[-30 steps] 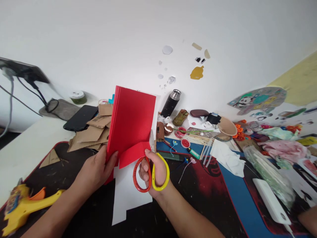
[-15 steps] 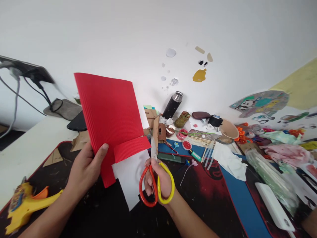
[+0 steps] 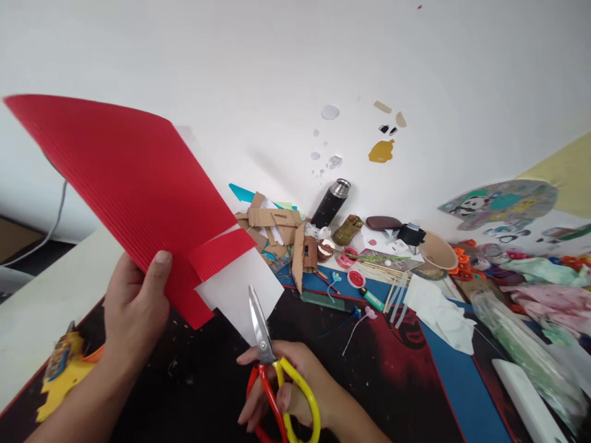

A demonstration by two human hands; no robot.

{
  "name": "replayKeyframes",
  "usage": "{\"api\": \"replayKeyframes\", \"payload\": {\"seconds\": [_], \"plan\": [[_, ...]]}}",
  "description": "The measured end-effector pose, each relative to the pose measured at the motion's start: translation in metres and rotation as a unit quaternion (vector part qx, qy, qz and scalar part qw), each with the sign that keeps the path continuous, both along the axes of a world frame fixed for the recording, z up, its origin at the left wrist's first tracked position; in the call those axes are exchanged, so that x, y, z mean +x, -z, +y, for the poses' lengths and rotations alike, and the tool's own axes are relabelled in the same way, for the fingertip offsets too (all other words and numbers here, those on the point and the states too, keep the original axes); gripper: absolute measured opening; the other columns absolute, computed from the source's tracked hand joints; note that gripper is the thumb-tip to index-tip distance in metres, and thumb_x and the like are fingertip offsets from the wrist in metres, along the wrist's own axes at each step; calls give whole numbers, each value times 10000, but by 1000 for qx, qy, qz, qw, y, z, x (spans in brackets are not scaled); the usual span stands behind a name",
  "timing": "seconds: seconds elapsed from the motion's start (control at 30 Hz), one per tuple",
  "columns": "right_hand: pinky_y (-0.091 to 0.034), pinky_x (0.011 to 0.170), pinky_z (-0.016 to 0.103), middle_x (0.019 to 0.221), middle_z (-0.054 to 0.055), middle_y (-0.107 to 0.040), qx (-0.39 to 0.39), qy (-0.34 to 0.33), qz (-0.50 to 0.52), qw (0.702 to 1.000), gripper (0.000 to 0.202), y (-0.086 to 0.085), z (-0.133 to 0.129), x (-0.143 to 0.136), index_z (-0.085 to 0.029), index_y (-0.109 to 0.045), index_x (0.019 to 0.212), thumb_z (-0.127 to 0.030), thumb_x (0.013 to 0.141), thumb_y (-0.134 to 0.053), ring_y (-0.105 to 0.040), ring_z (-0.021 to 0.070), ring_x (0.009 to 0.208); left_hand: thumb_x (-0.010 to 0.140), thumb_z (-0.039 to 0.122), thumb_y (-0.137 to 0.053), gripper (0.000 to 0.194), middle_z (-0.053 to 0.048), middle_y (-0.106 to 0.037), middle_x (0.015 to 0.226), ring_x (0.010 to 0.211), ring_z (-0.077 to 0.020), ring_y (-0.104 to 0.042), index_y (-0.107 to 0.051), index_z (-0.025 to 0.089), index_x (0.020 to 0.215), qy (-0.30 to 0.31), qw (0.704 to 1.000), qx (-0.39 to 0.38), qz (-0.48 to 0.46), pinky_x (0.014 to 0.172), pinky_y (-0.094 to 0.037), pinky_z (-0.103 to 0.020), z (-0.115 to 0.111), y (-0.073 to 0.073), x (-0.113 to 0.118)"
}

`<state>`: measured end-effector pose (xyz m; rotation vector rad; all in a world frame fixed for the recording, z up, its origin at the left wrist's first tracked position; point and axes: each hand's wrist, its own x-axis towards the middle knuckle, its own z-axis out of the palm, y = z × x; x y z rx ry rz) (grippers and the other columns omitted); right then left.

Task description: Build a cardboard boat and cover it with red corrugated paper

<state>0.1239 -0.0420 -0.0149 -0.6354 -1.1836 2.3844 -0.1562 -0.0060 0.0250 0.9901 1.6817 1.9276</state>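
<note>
My left hand (image 3: 138, 295) pinches the lower left edge of a red corrugated sheet (image 3: 138, 197), thumb in front and fingers behind. A partly cut red strip (image 3: 224, 252) sticks out from the sheet's lower right side. Behind it shows white paper (image 3: 244, 289). In my right hand (image 3: 300, 381) is a pair of scissors (image 3: 262, 341), one handle red and the other yellow, with my fingers through the loops. The blades are closed and point up in front of the white paper, below the red strip.
A yellow glue gun (image 3: 67, 375) lies at the left. Toward the wall are cardboard scraps (image 3: 277, 217), a black thermos (image 3: 330, 206), a red paste tub (image 3: 356, 279) and a white tissue (image 3: 438, 314). A white device (image 3: 526, 394) and plastic-wrapped bundle (image 3: 521, 344) lie right.
The red sheet has swung left and tilted with my left hand. My right hand has drawn the scissors down and away from the strip's edge. The view has shifted slightly.
</note>
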Motion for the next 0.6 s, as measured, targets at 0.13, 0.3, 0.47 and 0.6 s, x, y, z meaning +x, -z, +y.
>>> {"api": "replayKeyframes", "payload": {"seconds": [0.13, 0.3, 0.47, 0.6], "plan": [[-638, 788, 379, 1019, 153, -829, 10, -48, -13, 999, 1119, 0, -2, 0, -182, -668, 1481, -793, 606, -1004, -822, 270, 837, 1007, 569, -764, 443, -94, -802, 1367, 1208, -301, -751, -750, 248, 1311, -16, 1000, 21, 17, 1077, -602, -461, 0, -1, -5], [-621, 881, 370, 1221, 195, -799, 50, -67, -43, 996, 1091, -15, -1, -5, -171, -711, 1457, -875, 651, -922, -812, 275, 993, 988, 595, -766, 461, -103, -817, 1285, 1127, -299, -758, -749, 232, 1272, -14, 999, 8, 44, 1020, -600, -469, -1, -2, -2], [-513, 540, 208, 914, 71, -751, 81, -29, -131, 988, 924, -34, -1, -14, -144, -728, 1348, -905, 826, -774, -656, 114, 585, 983, 633, -717, 466, -102, -825, 1183, 1058, -300, -758, -730, 219, 1197, -15, 992, -8, 122, 944, -604, -463, -3, -12, 6], [-502, 518, 192, 826, 30, -710, 107, 0, -156, 982, 826, -41, 0, -23, -153, -727, 1276, -882, 887, -734, -626, 102, 551, 1014, 578, -660, 410, -94, -804, 1138, 1014, -296, -747, -697, 205, 1180, -4, 983, -37, 182, 917, -590, -457, -7, -19, 13]]}}
